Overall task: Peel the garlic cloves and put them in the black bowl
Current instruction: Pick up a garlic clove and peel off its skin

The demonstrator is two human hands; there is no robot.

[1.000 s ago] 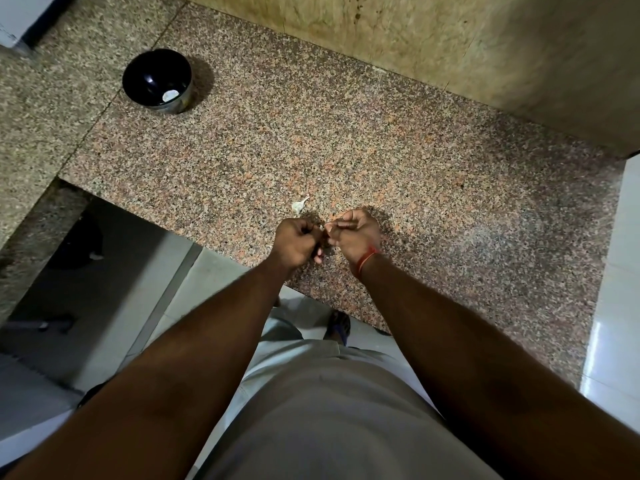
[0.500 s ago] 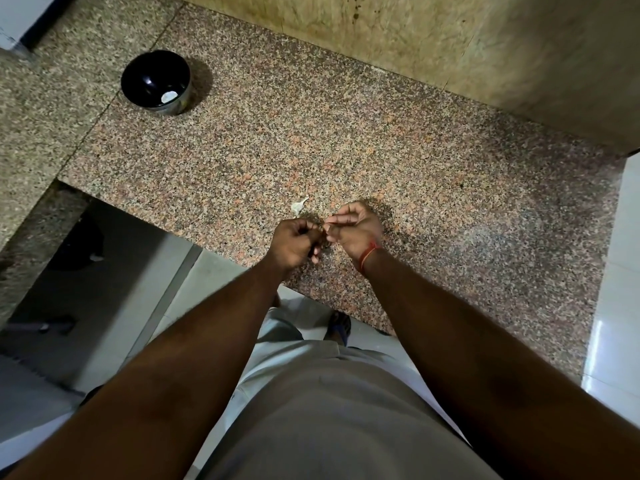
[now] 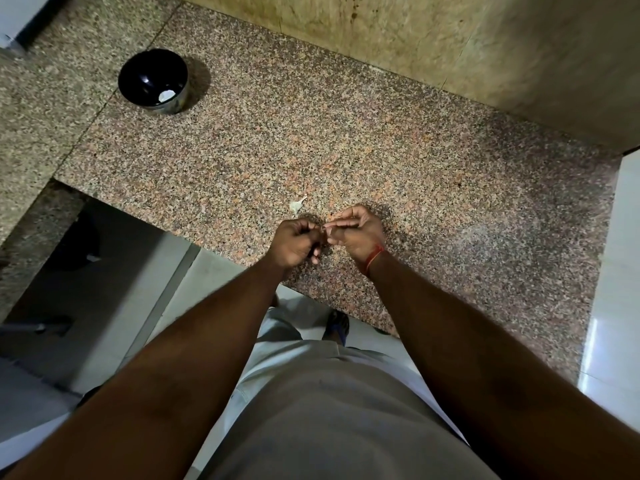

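Observation:
My left hand (image 3: pixel 294 242) and my right hand (image 3: pixel 356 232) meet over the front edge of the granite counter (image 3: pixel 381 161). Both have curled fingers pinching a small garlic clove (image 3: pixel 324 230) between them; only a sliver of it shows. A pale scrap of garlic skin (image 3: pixel 298 204) lies on the counter just beyond my left hand. The black bowl (image 3: pixel 152 81) stands far off at the back left and holds one white peeled clove (image 3: pixel 166 95).
A stained beige wall (image 3: pixel 450 39) runs along the back of the counter. A white tiled surface (image 3: pixel 620 271) borders the counter on the right. Below the counter's front edge lie the floor and my foot (image 3: pixel 337 327).
My right hand's fingers have lifted and shifted slightly at the clove. Both hands stay at the same spot on the counter.

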